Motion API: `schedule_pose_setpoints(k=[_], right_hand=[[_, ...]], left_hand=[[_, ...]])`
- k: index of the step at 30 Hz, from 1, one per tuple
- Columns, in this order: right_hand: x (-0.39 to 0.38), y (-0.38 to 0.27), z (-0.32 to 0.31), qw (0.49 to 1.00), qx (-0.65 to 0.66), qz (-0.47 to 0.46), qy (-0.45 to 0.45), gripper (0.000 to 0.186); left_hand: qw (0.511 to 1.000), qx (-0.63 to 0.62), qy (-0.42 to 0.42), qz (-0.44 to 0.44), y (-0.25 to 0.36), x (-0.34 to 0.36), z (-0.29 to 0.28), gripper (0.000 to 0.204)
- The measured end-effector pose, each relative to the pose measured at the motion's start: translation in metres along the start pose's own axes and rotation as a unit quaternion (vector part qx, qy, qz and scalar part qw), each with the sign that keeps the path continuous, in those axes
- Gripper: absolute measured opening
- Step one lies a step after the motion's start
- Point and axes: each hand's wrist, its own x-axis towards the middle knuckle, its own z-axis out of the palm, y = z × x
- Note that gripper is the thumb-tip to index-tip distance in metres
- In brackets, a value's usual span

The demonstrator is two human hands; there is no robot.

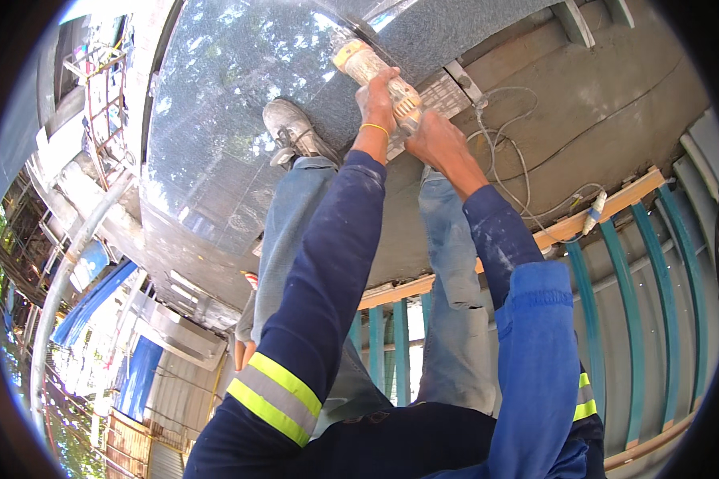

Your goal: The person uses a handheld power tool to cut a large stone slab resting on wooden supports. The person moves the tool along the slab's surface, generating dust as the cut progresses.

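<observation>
My left hand (374,108) grips the body of a dusty power grinder (362,62) with yellow bands. My right hand (433,142) is closed on the grinder's lower end. The tool's head lies over a polished dark stone slab (208,120), close to a dark edge; whether it touches the slab is unclear. My shoe (295,128) rests on the slab left of the tool. A pale, perforated strip (414,156) runs beneath my hands, partly hidden by them.
Grey concrete (599,128) lies right, with loose cable (527,176) and a plug (594,211). Below are a wooden plank (623,199) and teal bars (631,311). A metal pole (72,263) and scaffolding (108,104) stand left. Another person's legs (246,339) show beside mine.
</observation>
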Motion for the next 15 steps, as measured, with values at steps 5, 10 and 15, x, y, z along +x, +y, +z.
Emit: schedule_pose_setpoints(k=[5,10,15], right_hand=[[-0.002,0.008,0.005,1.000,0.003,-0.016,0.017,0.028],[0.004,0.004,0.002,1.000,0.012,-0.022,0.004,0.031],[0.001,0.008,0.006,1.000,0.017,-0.010,0.003,0.037]], left_hand=[[1.000,0.015,0.017,0.004,-0.002,-0.009,0.004,0.037],[1.000,0.006,0.017,-0.017,0.007,-0.004,0.006,0.036],[1.000,0.015,0.023,-0.001,-0.002,-0.003,0.002,0.035]])
